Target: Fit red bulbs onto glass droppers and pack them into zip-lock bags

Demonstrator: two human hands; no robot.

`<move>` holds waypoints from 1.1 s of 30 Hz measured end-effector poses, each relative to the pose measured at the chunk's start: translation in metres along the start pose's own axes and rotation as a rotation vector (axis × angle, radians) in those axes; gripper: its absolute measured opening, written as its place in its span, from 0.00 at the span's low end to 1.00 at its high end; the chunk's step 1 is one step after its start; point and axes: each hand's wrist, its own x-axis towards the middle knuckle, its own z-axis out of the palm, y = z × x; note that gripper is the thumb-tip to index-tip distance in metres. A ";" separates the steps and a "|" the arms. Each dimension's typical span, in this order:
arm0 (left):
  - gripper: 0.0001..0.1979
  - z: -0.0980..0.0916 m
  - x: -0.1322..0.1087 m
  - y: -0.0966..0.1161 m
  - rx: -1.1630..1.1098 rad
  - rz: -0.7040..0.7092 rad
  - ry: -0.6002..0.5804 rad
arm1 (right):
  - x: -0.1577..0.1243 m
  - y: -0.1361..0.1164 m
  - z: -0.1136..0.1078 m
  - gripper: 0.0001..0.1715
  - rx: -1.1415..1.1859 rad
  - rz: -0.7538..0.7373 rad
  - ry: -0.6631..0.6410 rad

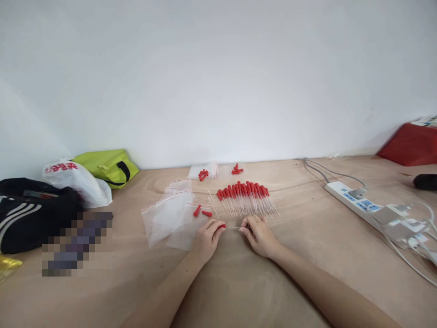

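Between finger and thumb, my left hand pinches a red rubber bulb. My right hand is closed on a thin clear dropper tube, which runs level between the two hands. The tube's left end meets the bulb; whether it sits inside, I cannot tell. Just beyond my hands lies a fanned row of droppers, red bulbs away from me and clear tubes toward me. Two loose red bulbs rest on clear zip bags near my left hand. A bare tube or two lies left of the row.
Farther back are small piles of red bulbs on bags. At left stand a black bag, a white plastic bag, a green pouch and a pixelated object. At right are a power strip with chargers and a red bag.
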 end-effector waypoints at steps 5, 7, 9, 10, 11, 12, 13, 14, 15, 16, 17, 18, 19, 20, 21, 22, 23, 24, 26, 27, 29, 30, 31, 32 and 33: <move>0.10 0.000 0.001 0.004 -0.054 0.009 0.008 | 0.001 -0.001 0.000 0.09 0.040 0.004 0.032; 0.10 0.000 0.000 0.004 -0.068 0.020 0.004 | 0.001 -0.002 0.000 0.09 0.073 0.001 0.021; 0.10 0.000 0.000 0.005 -0.076 0.040 0.001 | 0.001 -0.002 0.000 0.09 0.102 0.005 0.009; 0.11 0.000 0.000 0.005 -0.079 0.050 0.001 | 0.002 -0.002 -0.001 0.09 0.111 0.008 0.005; 0.11 -0.001 0.000 0.005 -0.081 0.058 0.002 | 0.002 -0.002 -0.001 0.09 0.116 0.010 0.002; 0.11 -0.001 0.000 0.005 -0.084 0.064 0.004 | 0.002 -0.002 -0.001 0.09 0.120 0.010 -0.002; 0.11 -0.002 0.000 0.005 -0.087 0.068 0.002 | 0.002 -0.001 -0.001 0.10 0.122 0.008 -0.005; 0.11 -0.002 0.000 0.005 -0.089 0.072 -0.004 | 0.002 -0.001 -0.002 0.10 0.122 0.003 -0.009; 0.12 -0.002 0.000 0.005 -0.091 0.075 -0.014 | 0.003 0.000 -0.002 0.10 0.120 -0.002 -0.014; 0.12 -0.003 0.000 0.005 -0.092 0.078 -0.028 | 0.003 0.000 -0.003 0.11 0.117 -0.008 -0.021; 0.13 -0.003 0.000 0.005 -0.093 0.081 -0.043 | 0.003 0.001 -0.003 0.11 0.113 -0.015 -0.031; 0.13 -0.003 -0.001 0.006 -0.092 0.084 -0.059 | 0.003 0.002 -0.004 0.11 0.107 -0.022 -0.042; 0.13 -0.002 -0.001 0.006 -0.088 0.084 -0.075 | 0.003 0.003 -0.005 0.11 0.099 -0.027 -0.052; 0.13 -0.002 -0.002 0.007 -0.081 0.082 -0.088 | 0.003 0.004 -0.005 0.11 0.087 -0.032 -0.061; 0.13 -0.001 -0.003 0.008 -0.071 0.081 -0.102 | 0.003 0.004 -0.006 0.11 0.073 -0.037 -0.068; 0.13 0.000 -0.003 0.008 -0.060 0.081 -0.112 | 0.003 0.005 -0.006 0.11 0.056 -0.041 -0.072; 0.13 0.000 -0.004 0.008 -0.047 0.082 -0.117 | 0.002 0.006 -0.006 0.11 0.038 -0.046 -0.073; 0.13 0.001 -0.005 0.008 -0.034 0.087 -0.117 | 0.001 0.006 -0.007 0.11 0.020 -0.052 -0.072; 0.13 0.002 -0.006 0.008 -0.010 0.110 -0.112 | 0.000 0.005 -0.007 0.11 -0.013 -0.067 -0.068; 0.13 0.002 -0.006 0.008 0.004 0.123 -0.110 | -0.001 0.005 -0.007 0.11 -0.028 -0.073 -0.065; 0.13 0.002 -0.006 0.008 0.030 0.149 -0.120 | -0.002 0.003 -0.008 0.12 -0.048 -0.074 -0.065; 0.13 0.001 -0.006 0.009 0.042 0.158 -0.130 | -0.003 0.003 -0.008 0.12 -0.052 -0.069 -0.066; 0.12 0.001 -0.006 0.009 0.052 0.165 -0.140 | -0.004 0.002 -0.008 0.12 -0.050 -0.063 -0.071; 0.12 0.001 -0.006 0.010 0.060 0.170 -0.151 | -0.004 0.001 -0.009 0.12 -0.045 -0.058 -0.077; 0.12 0.000 -0.006 0.010 0.067 0.174 -0.162 | -0.004 0.001 -0.009 0.12 -0.036 -0.057 -0.086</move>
